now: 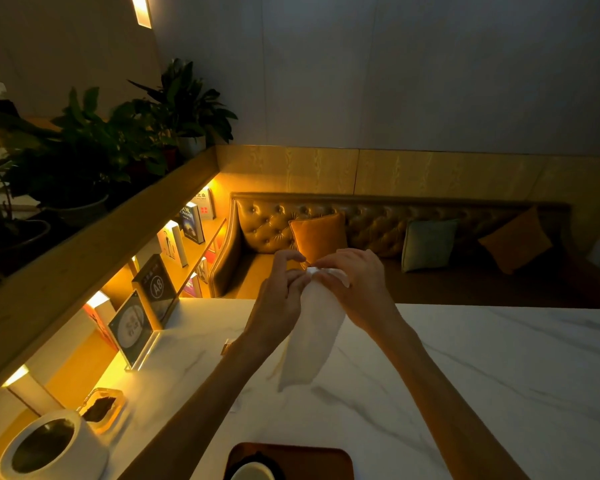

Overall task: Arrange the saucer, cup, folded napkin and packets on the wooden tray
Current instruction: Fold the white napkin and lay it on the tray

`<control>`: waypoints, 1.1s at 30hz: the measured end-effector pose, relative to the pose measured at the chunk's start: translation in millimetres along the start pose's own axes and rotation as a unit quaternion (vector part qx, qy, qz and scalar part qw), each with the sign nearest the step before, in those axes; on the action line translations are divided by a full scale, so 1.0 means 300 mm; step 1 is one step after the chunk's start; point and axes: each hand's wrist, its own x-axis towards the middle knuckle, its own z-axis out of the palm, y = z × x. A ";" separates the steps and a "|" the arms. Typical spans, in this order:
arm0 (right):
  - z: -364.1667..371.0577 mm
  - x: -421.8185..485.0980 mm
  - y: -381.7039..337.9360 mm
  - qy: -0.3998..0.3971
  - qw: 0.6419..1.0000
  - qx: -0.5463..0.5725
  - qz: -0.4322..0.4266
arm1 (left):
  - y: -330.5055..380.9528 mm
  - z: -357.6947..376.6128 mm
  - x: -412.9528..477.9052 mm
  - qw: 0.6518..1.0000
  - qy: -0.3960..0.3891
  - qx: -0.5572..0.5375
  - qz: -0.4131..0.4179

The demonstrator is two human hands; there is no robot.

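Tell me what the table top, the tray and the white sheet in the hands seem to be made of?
Table top: looks like polished marble or a marble-look slab, white with grey veins and a soft sheen.
Tray: appears wooden, reddish-brown, smooth, with rounded corners.
Napkin: probably thin paper tissue, white and limp, hanging from both hands; cloth can't be ruled out.

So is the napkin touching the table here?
Apart. The head view shows both hands holding the napkin up, hanging above the table.
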 end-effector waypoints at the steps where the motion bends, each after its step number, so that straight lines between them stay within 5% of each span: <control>1: -0.008 0.010 -0.004 -0.009 1.000 0.003 -0.005 | 0.001 -0.005 0.003 1.000 0.002 -0.002 0.003; 9: -0.054 0.057 -0.027 -0.031 0.995 0.095 0.019 | 0.040 -0.029 -0.014 0.997 -0.017 -0.059 -0.050; 18: -0.172 0.051 0.069 0.050 0.981 0.167 0.083 | -0.107 -0.018 -0.191 0.957 -0.208 0.122 -0.158; 33: -0.236 -0.011 0.199 0.128 0.954 0.190 0.195 | -0.046 -0.111 -0.122 0.973 -0.174 0.049 -0.144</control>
